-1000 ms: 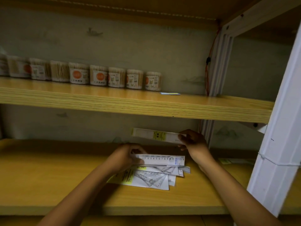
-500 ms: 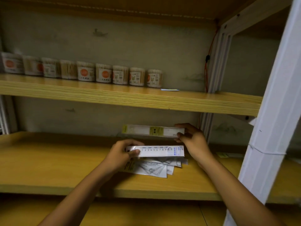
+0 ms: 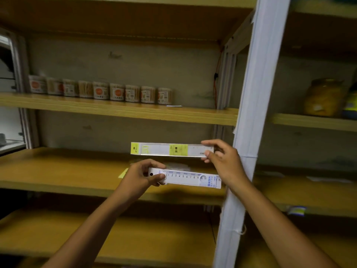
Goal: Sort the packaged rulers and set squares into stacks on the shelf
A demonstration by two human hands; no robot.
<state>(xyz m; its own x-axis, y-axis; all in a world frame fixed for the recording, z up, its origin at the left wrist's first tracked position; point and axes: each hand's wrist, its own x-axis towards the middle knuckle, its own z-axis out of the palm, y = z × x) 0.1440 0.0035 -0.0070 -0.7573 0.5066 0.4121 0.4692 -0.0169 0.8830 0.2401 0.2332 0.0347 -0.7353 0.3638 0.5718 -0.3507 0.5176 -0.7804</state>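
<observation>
Near the frame's middle, the right hand [image 3: 224, 159] pinches a yellow-labelled ruler pack [image 3: 172, 149]; just below it, the left hand [image 3: 143, 175] pinches a numbered ruler pack [image 3: 190, 179]. Lay each flat on its own pile on the wooden shelf [image 3: 58, 171].

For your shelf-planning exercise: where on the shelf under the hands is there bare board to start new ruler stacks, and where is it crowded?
Bare board runs along the middle shelf from its left end to the left hand. It is crowded behind the blue-printed ruler, where packets lie. The right hand, holding the yellow-labelled ruler, sits close to the white upright.
</observation>
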